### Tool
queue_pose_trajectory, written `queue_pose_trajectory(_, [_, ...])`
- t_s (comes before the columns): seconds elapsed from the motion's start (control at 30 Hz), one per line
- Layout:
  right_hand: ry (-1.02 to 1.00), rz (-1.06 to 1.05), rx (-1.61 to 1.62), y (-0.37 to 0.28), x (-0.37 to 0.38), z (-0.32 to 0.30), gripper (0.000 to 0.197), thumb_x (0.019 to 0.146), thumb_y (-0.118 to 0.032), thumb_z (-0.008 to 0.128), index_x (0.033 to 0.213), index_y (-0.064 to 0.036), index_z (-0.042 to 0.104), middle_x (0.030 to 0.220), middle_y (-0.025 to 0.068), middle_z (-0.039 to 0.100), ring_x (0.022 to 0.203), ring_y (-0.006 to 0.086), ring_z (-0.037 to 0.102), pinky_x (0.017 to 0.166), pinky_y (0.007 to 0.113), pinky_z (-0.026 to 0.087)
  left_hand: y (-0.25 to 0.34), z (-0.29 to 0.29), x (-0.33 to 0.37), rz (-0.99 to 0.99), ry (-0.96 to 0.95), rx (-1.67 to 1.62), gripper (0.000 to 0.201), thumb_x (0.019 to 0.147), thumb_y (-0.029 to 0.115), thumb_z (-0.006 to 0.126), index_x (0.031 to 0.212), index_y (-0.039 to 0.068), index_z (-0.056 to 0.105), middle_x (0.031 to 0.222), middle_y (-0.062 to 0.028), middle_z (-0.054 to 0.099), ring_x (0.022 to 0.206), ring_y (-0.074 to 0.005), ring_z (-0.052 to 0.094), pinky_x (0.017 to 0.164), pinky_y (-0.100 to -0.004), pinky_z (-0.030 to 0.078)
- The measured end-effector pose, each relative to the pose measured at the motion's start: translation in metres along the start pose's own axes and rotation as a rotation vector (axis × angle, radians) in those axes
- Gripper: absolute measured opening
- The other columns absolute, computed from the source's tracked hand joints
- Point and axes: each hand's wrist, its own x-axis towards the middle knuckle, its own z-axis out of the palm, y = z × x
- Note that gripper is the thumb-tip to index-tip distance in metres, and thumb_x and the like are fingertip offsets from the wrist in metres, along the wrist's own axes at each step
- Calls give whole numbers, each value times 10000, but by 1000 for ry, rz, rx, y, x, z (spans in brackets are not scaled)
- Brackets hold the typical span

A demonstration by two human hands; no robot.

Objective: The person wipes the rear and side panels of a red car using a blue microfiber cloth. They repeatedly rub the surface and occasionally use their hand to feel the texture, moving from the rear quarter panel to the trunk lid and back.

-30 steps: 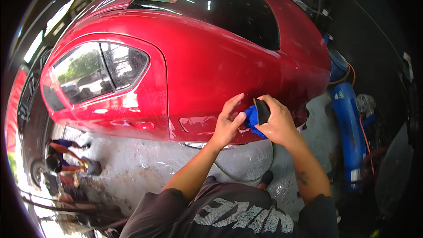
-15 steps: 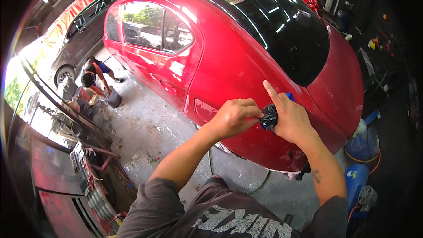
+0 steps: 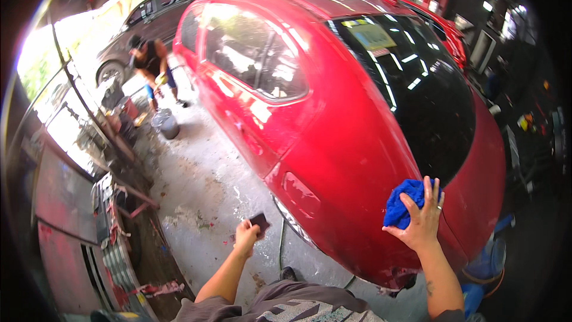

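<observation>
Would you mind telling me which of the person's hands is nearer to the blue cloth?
Right. The right hand presses the blue cloth against the red car. The left hand holds a small dark block off the car, over the floor, well apart from the cloth.

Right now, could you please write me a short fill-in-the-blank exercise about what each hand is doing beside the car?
1. The right hand presses a ____ cloth against the red car.
2. The left hand holds a small dark pad over the ____ floor, away from the car.
3. Farther off, another person bends near a grey ____.

Missing words: blue; concrete; bucket
</observation>
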Motion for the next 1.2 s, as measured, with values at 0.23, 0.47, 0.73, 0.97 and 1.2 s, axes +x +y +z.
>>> queue_pose_trajectory(0.23, [262, -185, -29, -35, 144, 50, 551, 656, -202, 972, 1124, -224, 682, 1638, 196, 409, 1531, 568, 364, 1183, 747, 358, -67, -21, -15, -328, 94, -303, 314, 845, -9, 506, 1146, 42, 578, 1133, -124, 653, 1035, -286, 671, 918, -555, 600])
queue_pose_trajectory(0.47, [366, -175, 185, -58, 344, 66, 631, 648, -66, 934, 1196, -177, 640, 1426, 175, 582, 1331, 437, 583, 1085, 571, 495, -52, -28, -35, -220, 143, -495, 296, 872, -28, 510, 1140, 57, 604, 1109, -109, 675, 1025, -261, 673, 950, -507, 564])
queue_pose_trajectory(0.73, [340, -324, 371, -38, 485, 82, 508, 718, -208, 899, 1161, -129, 665, 1135, 203, 702, 1123, 451, 663, 980, 518, 531, -40, -26, -84, -169, 176, -507, 298, 895, -132, 684, 1073, 84, 581, 1082, -85, 672, 1074, -227, 675, 904, -468, 595])
queue_pose_trajectory(0.97, [283, -372, 522, -6, 357, 57, 508, 653, -27, 881, 1090, -87, 628, 1173, 189, 690, 1136, 459, 668, 978, 488, 540, -43, 15, -58, -74, 17, -248, 181, 862, -68, 742, 958, 44, 637, 907, -24, 636, 818, -143, 619, 754, -339, 520])
queue_pose_trajectory(1.2, [176, -353, 449, 52, 164, 22, 527, 635, -49, 909, 1094, -120, 661, 1388, 234, 654, 1306, 467, 614, 1104, 519, 513, 143, 204, -41, 997, -28, -57, 376, 933, -138, 476, 1262, 23, 565, 1212, -107, 641, 1171, -189, 605, 1057, -368, 484])
